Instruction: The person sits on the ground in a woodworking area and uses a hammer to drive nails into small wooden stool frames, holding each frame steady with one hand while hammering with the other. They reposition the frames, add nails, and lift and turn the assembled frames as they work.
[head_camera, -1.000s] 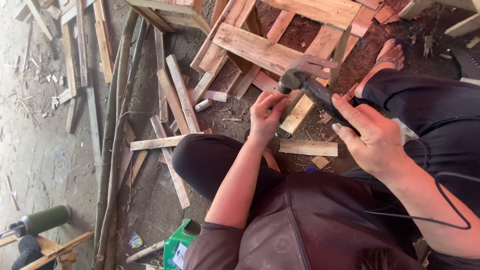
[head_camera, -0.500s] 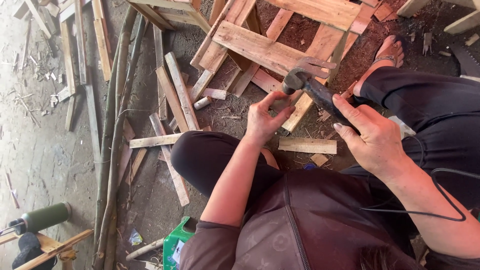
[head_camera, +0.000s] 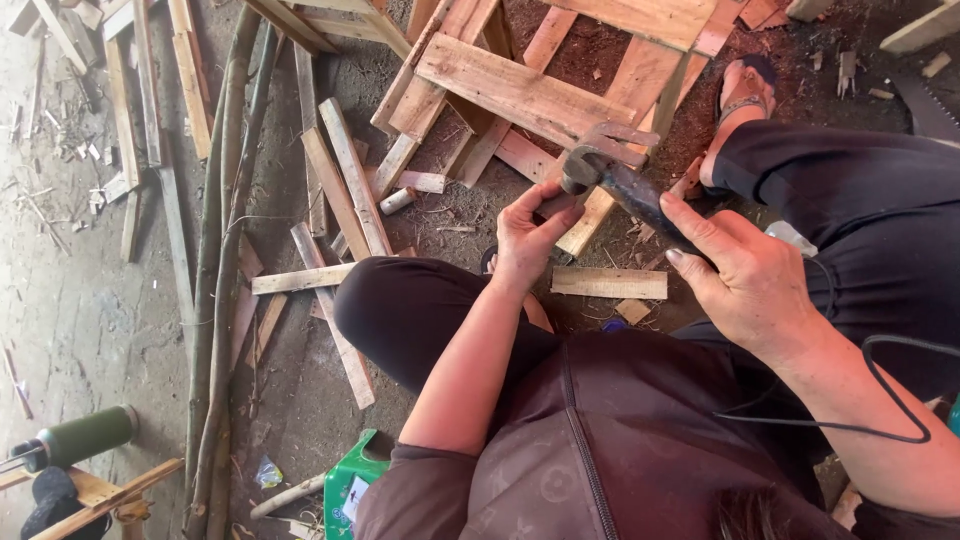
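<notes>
Presently, a claw hammer (head_camera: 612, 165) is held in the right hand (head_camera: 745, 280), whose fingers are wrapped shut around the dark handle; the metal head is raised just above a narrow wooden slat (head_camera: 590, 215) lying on the ground. The left hand (head_camera: 530, 235) is pinched at the fingertips directly under the hammer head, touching the slat's near end; whatever small item is gripped there cannot be made out. Both hands are positioned over bare earth between the person's knees, which are clothed in dark trousers.

A short offcut of wood (head_camera: 609, 282) is seen lying flat just below the left hand, beside the left knee. A broad pale plank (head_camera: 520, 90) is laid across other boards beyond the hammer, forming part of a loose stack. A sandalled foot (head_camera: 742, 95) is placed to the right of that stack. Long thin poles (head_camera: 225, 230) are laid lengthwise on the ground well to the left, with scattered battens beside them. A green cylindrical flask (head_camera: 85, 437) is noted at the lower left, and a green box (head_camera: 350, 485) is seen near the person's left elbow. A black cable (head_camera: 870, 400) is looped across the right forearm.
</notes>
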